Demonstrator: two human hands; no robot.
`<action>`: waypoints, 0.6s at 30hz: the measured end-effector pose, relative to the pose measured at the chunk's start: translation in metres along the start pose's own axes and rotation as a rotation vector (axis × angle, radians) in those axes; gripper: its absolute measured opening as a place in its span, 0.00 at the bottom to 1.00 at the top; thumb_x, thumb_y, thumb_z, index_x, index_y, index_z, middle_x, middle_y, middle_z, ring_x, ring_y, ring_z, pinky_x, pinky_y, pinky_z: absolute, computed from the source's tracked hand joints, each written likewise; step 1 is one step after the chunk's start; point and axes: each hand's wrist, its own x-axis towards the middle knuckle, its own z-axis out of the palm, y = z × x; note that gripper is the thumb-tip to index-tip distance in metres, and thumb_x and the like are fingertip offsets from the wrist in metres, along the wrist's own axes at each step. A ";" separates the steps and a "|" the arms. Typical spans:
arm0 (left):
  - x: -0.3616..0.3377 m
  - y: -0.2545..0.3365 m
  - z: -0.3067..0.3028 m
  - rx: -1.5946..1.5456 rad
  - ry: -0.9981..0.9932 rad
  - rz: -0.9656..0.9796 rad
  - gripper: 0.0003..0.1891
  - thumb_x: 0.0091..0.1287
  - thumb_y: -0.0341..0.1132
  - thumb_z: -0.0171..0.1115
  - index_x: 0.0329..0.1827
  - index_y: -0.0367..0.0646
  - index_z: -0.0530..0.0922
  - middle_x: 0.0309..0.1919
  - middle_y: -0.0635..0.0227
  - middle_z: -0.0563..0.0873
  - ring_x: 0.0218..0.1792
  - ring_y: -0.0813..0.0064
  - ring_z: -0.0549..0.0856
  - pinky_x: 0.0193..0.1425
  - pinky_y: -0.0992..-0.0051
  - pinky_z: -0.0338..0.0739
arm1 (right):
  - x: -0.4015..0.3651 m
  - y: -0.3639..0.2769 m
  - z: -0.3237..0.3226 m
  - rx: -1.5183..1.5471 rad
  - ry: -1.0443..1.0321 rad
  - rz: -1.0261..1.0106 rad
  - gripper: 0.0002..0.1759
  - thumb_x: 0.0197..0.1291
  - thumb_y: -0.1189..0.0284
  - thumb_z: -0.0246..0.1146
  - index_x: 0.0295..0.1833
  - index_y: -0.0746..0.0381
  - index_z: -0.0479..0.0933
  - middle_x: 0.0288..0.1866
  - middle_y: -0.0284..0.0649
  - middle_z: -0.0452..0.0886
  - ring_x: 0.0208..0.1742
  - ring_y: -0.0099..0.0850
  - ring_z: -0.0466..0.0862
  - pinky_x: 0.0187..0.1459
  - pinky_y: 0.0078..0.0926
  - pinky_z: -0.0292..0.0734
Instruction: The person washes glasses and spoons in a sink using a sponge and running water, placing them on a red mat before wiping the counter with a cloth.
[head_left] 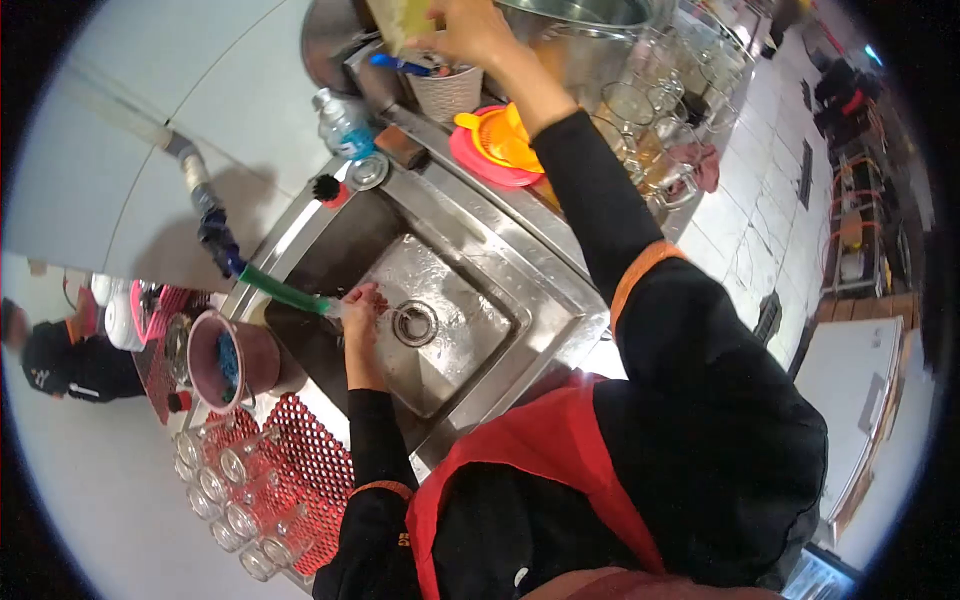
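Note:
My left hand [361, 305] is over the metal sink [470, 365], its fingers curled at the end of a green hose [290, 291]. Water runs from there toward the drain [414, 323]. At the top edge, my right hand [468, 35] grips a pale yellow-green thing [400, 18], partly cut off and too blurred to name. Just below that hand stands a woven-pattern light pot [447, 95] with a blue-handled tool [398, 64] in it.
Right of the sink are an orange strainer [503, 138] on a pink dish, several glass mugs [628, 105] and a large metal pot [585, 12]. A blue-liquid bottle [345, 127] stands behind. At left are a pink bucket [262, 355], mugs [235, 465] on red mats and another person [85, 360].

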 end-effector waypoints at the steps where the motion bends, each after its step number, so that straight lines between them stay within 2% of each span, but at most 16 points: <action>1: -0.003 0.007 0.007 0.098 -0.004 0.002 0.08 0.57 0.35 0.60 0.30 0.39 0.76 0.18 0.70 0.77 0.20 0.78 0.77 0.24 0.79 0.72 | -0.019 0.002 -0.015 -0.062 0.043 -0.181 0.21 0.42 0.55 0.64 0.32 0.63 0.79 0.34 0.54 0.78 0.40 0.45 0.78 0.40 0.33 0.73; 2: -0.006 0.015 0.016 0.194 -0.007 0.006 0.10 0.56 0.37 0.61 0.27 0.38 0.77 0.17 0.71 0.77 0.21 0.80 0.76 0.25 0.80 0.70 | -0.041 0.007 -0.033 -0.125 0.083 -0.365 0.21 0.42 0.55 0.65 0.33 0.62 0.79 0.37 0.54 0.77 0.45 0.42 0.77 0.43 0.28 0.73; 3: -0.016 0.027 0.032 0.201 -0.020 0.003 0.10 0.56 0.37 0.61 0.27 0.38 0.77 0.17 0.71 0.77 0.21 0.80 0.76 0.25 0.80 0.70 | -0.066 0.019 -0.046 -0.014 0.226 -0.335 0.16 0.44 0.59 0.64 0.32 0.60 0.79 0.32 0.48 0.78 0.37 0.40 0.78 0.37 0.29 0.73; 4: -0.029 0.040 0.057 0.378 0.022 0.042 0.11 0.56 0.37 0.62 0.24 0.37 0.76 0.17 0.71 0.76 0.21 0.82 0.74 0.25 0.81 0.69 | -0.089 0.039 -0.061 0.096 0.369 -0.306 0.11 0.45 0.63 0.64 0.30 0.58 0.78 0.27 0.41 0.79 0.28 0.39 0.79 0.32 0.30 0.73; 5: -0.037 0.048 0.082 0.553 0.064 0.085 0.13 0.55 0.38 0.63 0.21 0.37 0.76 0.17 0.72 0.76 0.21 0.84 0.73 0.26 0.82 0.67 | -0.105 0.066 -0.080 -0.010 0.430 -0.352 0.13 0.45 0.62 0.65 0.34 0.59 0.78 0.30 0.41 0.79 0.29 0.35 0.79 0.33 0.27 0.74; 6: -0.041 0.048 0.104 0.546 0.016 0.151 0.15 0.54 0.40 0.64 0.19 0.36 0.76 0.17 0.74 0.76 0.21 0.85 0.70 0.25 0.83 0.64 | -0.131 0.083 -0.102 0.108 0.378 -0.017 0.17 0.49 0.63 0.65 0.40 0.64 0.77 0.35 0.42 0.80 0.32 0.29 0.81 0.31 0.23 0.74; 7: -0.050 0.056 0.128 0.489 -0.161 0.247 0.15 0.55 0.40 0.63 0.22 0.36 0.77 0.19 0.73 0.77 0.22 0.85 0.73 0.25 0.83 0.65 | -0.149 0.097 -0.122 0.033 0.417 0.188 0.15 0.47 0.65 0.65 0.38 0.64 0.77 0.34 0.43 0.80 0.32 0.33 0.81 0.34 0.26 0.75; 8: -0.064 0.064 0.159 0.376 -0.324 0.312 0.12 0.56 0.38 0.62 0.28 0.35 0.78 0.21 0.73 0.79 0.26 0.86 0.76 0.28 0.83 0.67 | -0.163 0.137 -0.132 -0.164 0.463 0.244 0.17 0.48 0.63 0.65 0.38 0.65 0.76 0.36 0.44 0.79 0.31 0.36 0.81 0.34 0.28 0.75; 9: -0.060 0.052 0.186 0.422 -0.419 0.398 0.11 0.56 0.36 0.61 0.34 0.36 0.79 0.27 0.70 0.82 0.32 0.83 0.79 0.33 0.83 0.70 | -0.181 0.166 -0.141 -0.276 0.476 0.283 0.20 0.46 0.59 0.65 0.37 0.65 0.76 0.34 0.46 0.80 0.32 0.38 0.81 0.33 0.30 0.74; 10: -0.073 0.060 0.218 0.397 -0.542 0.412 0.14 0.56 0.35 0.61 0.43 0.37 0.78 0.36 0.66 0.82 0.39 0.79 0.79 0.39 0.81 0.73 | -0.197 0.189 -0.148 -0.315 0.338 0.410 0.23 0.45 0.55 0.65 0.37 0.65 0.76 0.28 0.46 0.80 0.33 0.38 0.81 0.34 0.30 0.74; 11: -0.079 0.055 0.247 0.139 -0.761 0.348 0.19 0.56 0.34 0.61 0.50 0.37 0.73 0.44 0.63 0.80 0.45 0.75 0.78 0.45 0.78 0.73 | -0.212 0.237 -0.140 -0.217 0.247 0.342 0.26 0.44 0.53 0.65 0.39 0.65 0.75 0.28 0.43 0.80 0.30 0.34 0.80 0.32 0.29 0.73; 12: -0.086 0.055 0.276 0.159 -0.844 0.359 0.25 0.57 0.34 0.61 0.57 0.37 0.67 0.50 0.61 0.76 0.50 0.74 0.76 0.49 0.77 0.71 | -0.219 0.273 -0.135 -0.120 0.156 0.274 0.29 0.44 0.51 0.64 0.42 0.66 0.75 0.28 0.41 0.80 0.28 0.31 0.80 0.30 0.27 0.73; 13: -0.097 0.063 0.299 0.203 -0.902 0.358 0.31 0.55 0.35 0.63 0.60 0.34 0.61 0.57 0.55 0.69 0.57 0.70 0.69 0.56 0.74 0.66 | -0.224 0.250 -0.143 0.009 0.023 0.468 0.29 0.45 0.51 0.64 0.42 0.66 0.75 0.26 0.40 0.79 0.26 0.30 0.79 0.28 0.26 0.73; 14: -0.098 0.053 0.323 0.205 -0.838 0.431 0.34 0.55 0.38 0.63 0.61 0.30 0.58 0.58 0.51 0.66 0.60 0.66 0.65 0.60 0.73 0.62 | -0.226 0.219 -0.147 0.143 -0.112 0.659 0.29 0.45 0.51 0.64 0.42 0.66 0.75 0.24 0.40 0.79 0.24 0.28 0.79 0.26 0.25 0.73; 16: -0.102 0.040 0.362 0.206 -0.777 0.512 0.38 0.54 0.42 0.63 0.61 0.27 0.55 0.60 0.46 0.62 0.62 0.62 0.62 0.63 0.71 0.57 | -0.232 0.231 -0.125 0.156 -0.108 0.508 0.20 0.49 0.57 0.63 0.33 0.67 0.77 0.23 0.40 0.78 0.19 0.26 0.78 0.17 0.21 0.71; 18: -0.106 0.035 0.393 0.400 -0.504 0.568 0.43 0.54 0.51 0.60 0.60 0.22 0.53 0.60 0.39 0.58 0.65 0.55 0.56 0.66 0.70 0.48 | -0.239 0.234 -0.116 0.148 -0.028 0.512 0.18 0.49 0.60 0.64 0.26 0.67 0.77 0.19 0.39 0.77 0.17 0.26 0.78 0.15 0.20 0.69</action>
